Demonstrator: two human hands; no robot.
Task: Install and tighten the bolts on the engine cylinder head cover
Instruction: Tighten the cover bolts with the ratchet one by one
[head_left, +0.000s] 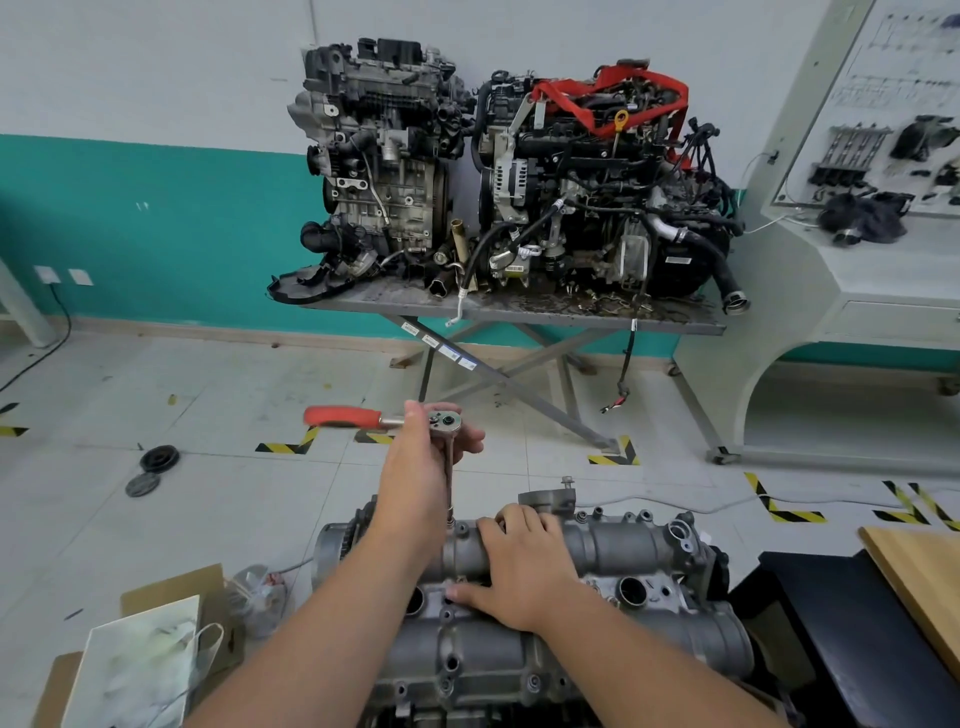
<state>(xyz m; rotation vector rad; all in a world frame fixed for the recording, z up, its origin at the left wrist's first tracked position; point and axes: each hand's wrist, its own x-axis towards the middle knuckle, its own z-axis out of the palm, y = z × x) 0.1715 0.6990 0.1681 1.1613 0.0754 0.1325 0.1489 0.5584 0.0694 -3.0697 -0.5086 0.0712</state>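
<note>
Ribbed cast-metal cover (597, 551); ratchet (447, 423) seemingly gripped.

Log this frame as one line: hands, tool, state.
left hand: grips ratchet wrench head | extension on cover bolt | right hand: flat on cylinder head cover | state: tightening

The ratchet wrench (382, 419) has a red handle and a silver head and extension; the cylinder head cover (613, 551) is dull grey metal; the wall (156, 218) is white above, teal below; the floor tape marks (289, 445) are striped yellow and black; a red strap (613, 98) drapes one dark engine; the cardboard box (171, 590) is brown.
</note>
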